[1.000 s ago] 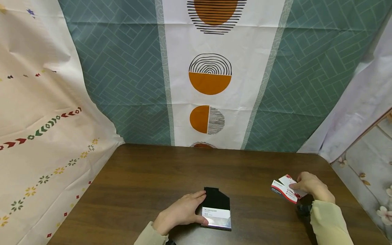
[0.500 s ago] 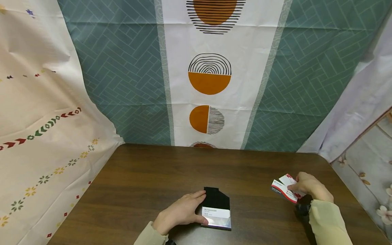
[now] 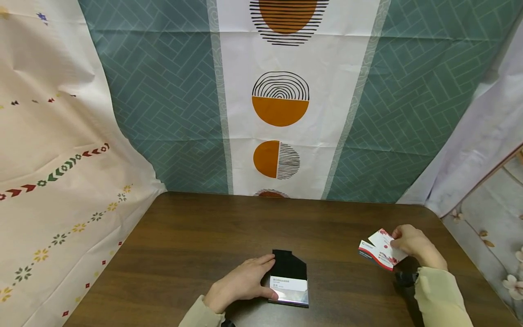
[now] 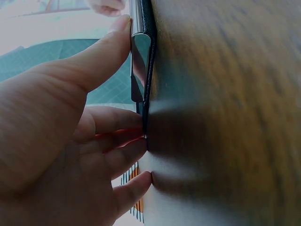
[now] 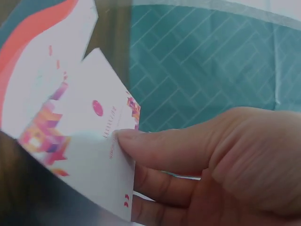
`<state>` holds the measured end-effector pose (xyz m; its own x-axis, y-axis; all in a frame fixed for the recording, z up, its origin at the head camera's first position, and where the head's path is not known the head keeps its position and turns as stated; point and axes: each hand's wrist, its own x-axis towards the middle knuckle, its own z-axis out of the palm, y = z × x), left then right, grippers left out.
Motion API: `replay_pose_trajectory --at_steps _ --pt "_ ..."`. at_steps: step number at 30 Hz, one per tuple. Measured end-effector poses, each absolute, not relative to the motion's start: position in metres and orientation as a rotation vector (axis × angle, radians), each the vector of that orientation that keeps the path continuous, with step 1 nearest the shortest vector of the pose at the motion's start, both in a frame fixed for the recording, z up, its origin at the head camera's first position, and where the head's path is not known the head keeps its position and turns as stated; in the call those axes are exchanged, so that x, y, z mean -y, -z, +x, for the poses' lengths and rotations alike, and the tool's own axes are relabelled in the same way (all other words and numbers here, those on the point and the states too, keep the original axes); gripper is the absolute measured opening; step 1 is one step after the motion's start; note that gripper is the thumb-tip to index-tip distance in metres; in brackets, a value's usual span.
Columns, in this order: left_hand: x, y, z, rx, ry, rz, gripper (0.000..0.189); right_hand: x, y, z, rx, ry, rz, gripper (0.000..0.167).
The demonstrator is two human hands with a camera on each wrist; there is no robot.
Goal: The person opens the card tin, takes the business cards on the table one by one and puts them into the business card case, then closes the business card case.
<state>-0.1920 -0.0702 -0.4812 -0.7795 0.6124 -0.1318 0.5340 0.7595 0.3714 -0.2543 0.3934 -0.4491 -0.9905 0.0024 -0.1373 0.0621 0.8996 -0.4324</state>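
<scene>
A black card case (image 3: 288,268) lies on the table with its flap folded out flat, and a white card (image 3: 288,284) sits in its metal part. My left hand (image 3: 243,280) rests along the case's left side. Its thumb (image 4: 110,44) touches the metal part while the other fingers, spread and fairly straight, touch the flap side and the table. At the right, my right hand (image 3: 416,245) pinches overlapping business cards by their edge. One card (image 5: 96,136) is white with a pink pattern; the other (image 5: 44,52) bears a red and dark band. The fingers behind the cards are partly hidden.
The brown wooden table (image 3: 204,231) ends at the back against a green and white patterned cloth (image 3: 282,136). A cream printed cloth (image 3: 69,181) hangs at the left, and a pale floral cloth (image 3: 486,245) at the right.
My right hand has risen slightly, and the cards have shifted a little up and left with it. More of the pink-patterned card shows now. The left hand and case have stayed put.
</scene>
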Motion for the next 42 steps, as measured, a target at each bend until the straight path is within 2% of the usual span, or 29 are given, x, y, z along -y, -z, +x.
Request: replay_pose_trajectory --at_steps 5,21,34,42 --pt "0.070 0.480 -0.192 -2.716 -0.466 0.916 0.089 -0.388 0.441 -0.253 -2.987 0.709 -0.031 0.006" --pt "0.070 0.480 -0.191 -2.715 -0.468 0.912 0.089 -0.343 0.408 -0.243 -3.040 0.787 -0.345 0.005" --pt "0.071 0.477 -0.191 -2.719 -0.470 0.911 0.089 -0.299 0.401 -0.247 -2.945 0.912 -0.598 0.008" --pt "0.070 0.480 -0.190 -2.709 -0.475 0.895 0.089 -0.277 0.398 -0.252 -2.908 1.003 -0.629 0.007"
